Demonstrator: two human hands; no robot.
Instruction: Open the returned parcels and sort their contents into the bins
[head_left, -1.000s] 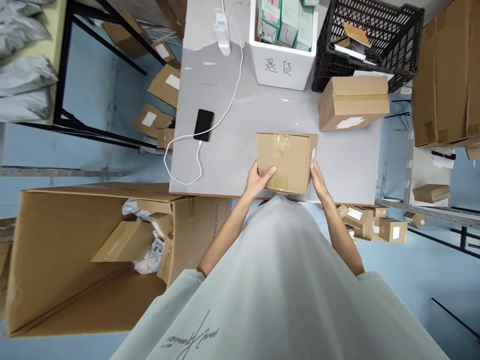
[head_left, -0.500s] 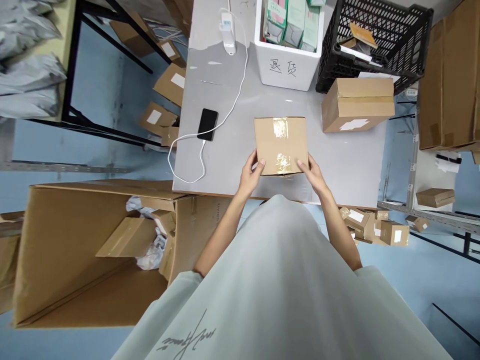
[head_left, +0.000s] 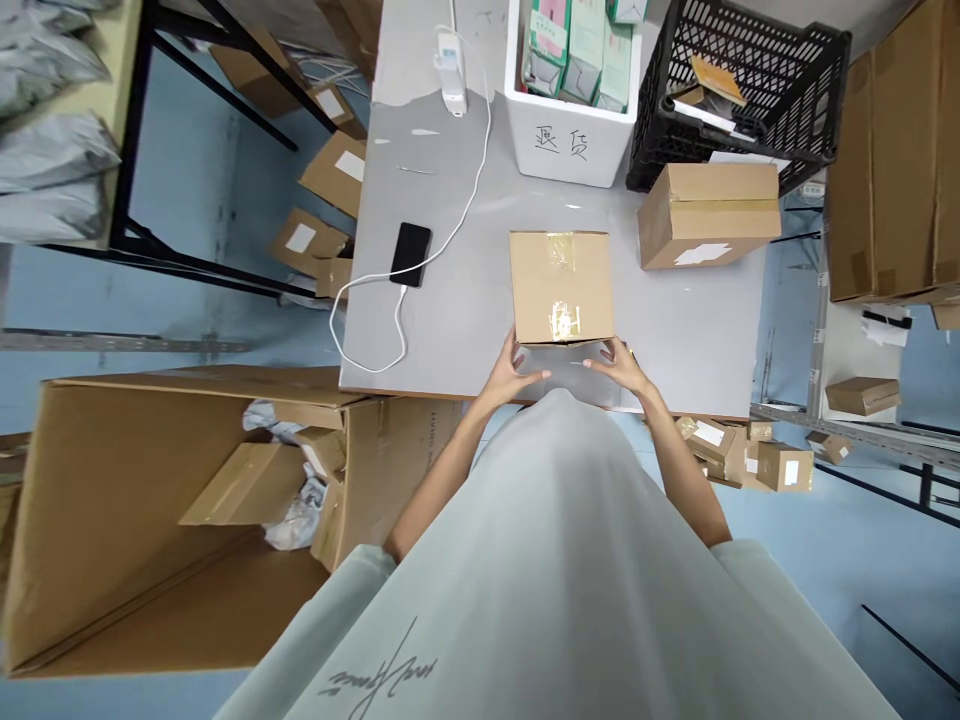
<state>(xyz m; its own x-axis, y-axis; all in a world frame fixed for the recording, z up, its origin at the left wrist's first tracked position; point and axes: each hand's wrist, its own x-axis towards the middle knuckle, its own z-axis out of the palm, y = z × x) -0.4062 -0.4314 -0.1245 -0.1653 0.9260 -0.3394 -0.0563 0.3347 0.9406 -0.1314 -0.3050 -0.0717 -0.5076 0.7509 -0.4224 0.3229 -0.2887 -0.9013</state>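
A small brown cardboard box [head_left: 562, 285] with strips of shiny clear tape on top sits at the middle of the grey table. At its near left corner is my left hand [head_left: 510, 375], its thumb stretched out apart from the fingers. My right hand [head_left: 621, 365] is at the near right corner, with thumb and fingers likewise spread. Both hands' fingertips are close to the box's near lower edge; whether they touch it I cannot tell. A black phone [head_left: 411, 254] with a white cable [head_left: 469, 205] lies to the left of the box.
Behind the box stand a white bin [head_left: 574, 140] of green cartons and a black crate [head_left: 739, 90]. A larger taped box [head_left: 709, 215] is on the right. A big open carton [head_left: 150, 500] stands left of the table [head_left: 465, 350], with boxes inside.
Both hands have let go of the box's sides and moved to its near edge, thumbs now off the top. The box's near side has lifted or tilted slightly, or the view has shifted.
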